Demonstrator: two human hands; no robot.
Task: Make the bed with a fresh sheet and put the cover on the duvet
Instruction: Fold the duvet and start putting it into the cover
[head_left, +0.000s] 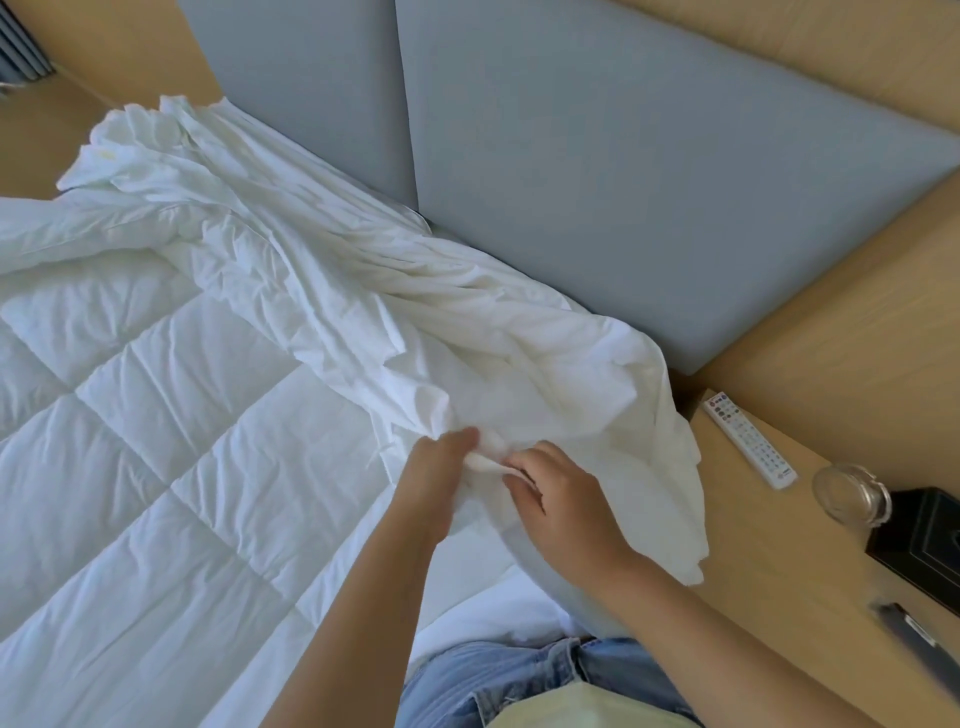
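Duvet cover (467, 332) fabric is pinched close in front of the person. The left hand (436, 478) and right hand (561, 499) are almost touching, each with fingers curled on a small fold of it at the bed's near edge. It looks thin, light and limp, likely to slip and bunch, so a corner or seam is the best place to hold. The fingers cover the fold, so I cannot tell whether it is a corner or a tie. Just left lies the quilted duvet (182, 441), soft and bulky, spread flat on the bed and cut off by the frame. Further off, the cover trails in a crumpled heap along the grey headboard (597, 182), its opening lost among the folds.
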